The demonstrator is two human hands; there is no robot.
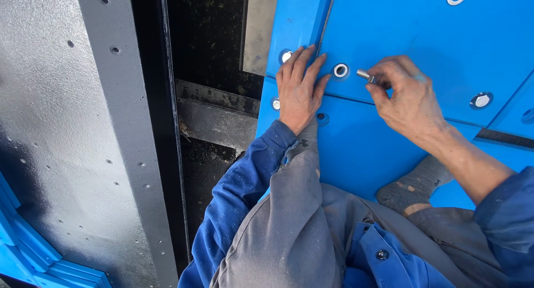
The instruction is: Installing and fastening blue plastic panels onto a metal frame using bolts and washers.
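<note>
Short, silvery metal bolt (365,75), pinched in the fingertips of the right hand (408,99) just beside a washer-ringed hole (341,70) in the blue panel (400,32). Left hand (299,90) lies flat, fingers together, pressed on the panel.

The left hand (299,90) lies flat, fingers spread, on the blue plastic panel (411,26), just left of a round washered hole (341,70). The right hand (409,99) pinches a short silver metal bolt (365,75) just right of that hole, tip pointing toward it.
</note>
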